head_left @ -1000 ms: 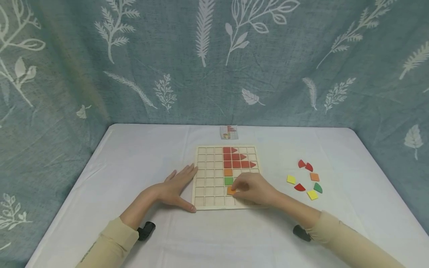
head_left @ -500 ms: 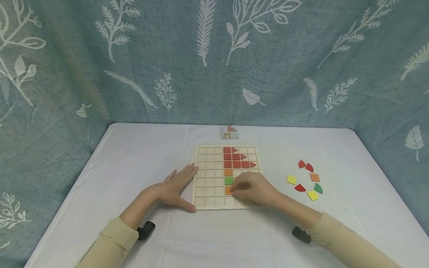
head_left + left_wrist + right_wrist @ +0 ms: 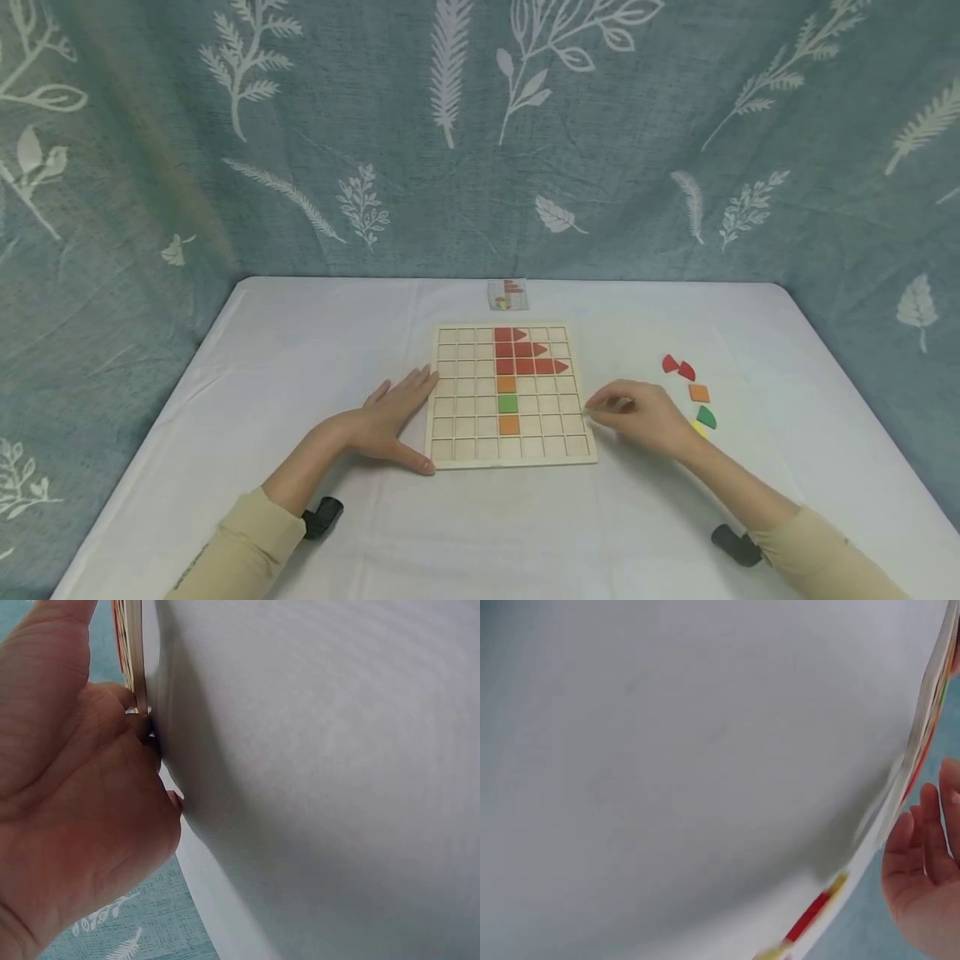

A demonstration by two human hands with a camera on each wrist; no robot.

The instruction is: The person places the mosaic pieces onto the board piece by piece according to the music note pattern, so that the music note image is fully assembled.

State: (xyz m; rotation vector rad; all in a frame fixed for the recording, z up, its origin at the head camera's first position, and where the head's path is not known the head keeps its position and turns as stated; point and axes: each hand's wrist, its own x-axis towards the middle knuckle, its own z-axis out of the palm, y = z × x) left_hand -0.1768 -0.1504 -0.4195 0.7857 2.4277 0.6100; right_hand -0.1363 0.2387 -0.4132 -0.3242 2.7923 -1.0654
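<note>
A wooden grid board [image 3: 555,425] lies mid-table, with red squares and triangles [image 3: 504,350] in three rows at its top. Below them, one column holds an orange square [image 3: 506,384], a green square [image 3: 507,403] and a second orange square [image 3: 509,425]. My left hand [image 3: 378,429] rests along the board's left edge, fingers stretched out and thumb at the near corner. My right hand [image 3: 641,412] hovers just off the right edge. Its fingers are loosely bent and hold nothing, as the hand [image 3: 926,877] in the right wrist view also shows.
Right of the board lie red wedges [image 3: 670,363], an orange square tile [image 3: 699,392] and a green wedge [image 3: 707,417]. A yellow tile [image 3: 700,428] peeks out behind the right hand. A small picture card [image 3: 507,295] lies beyond the board, near the table's far edge.
My right hand has let go of the lower orange square, now seated in its cell, and moved right, off the board. The left hand keeps its place.
</note>
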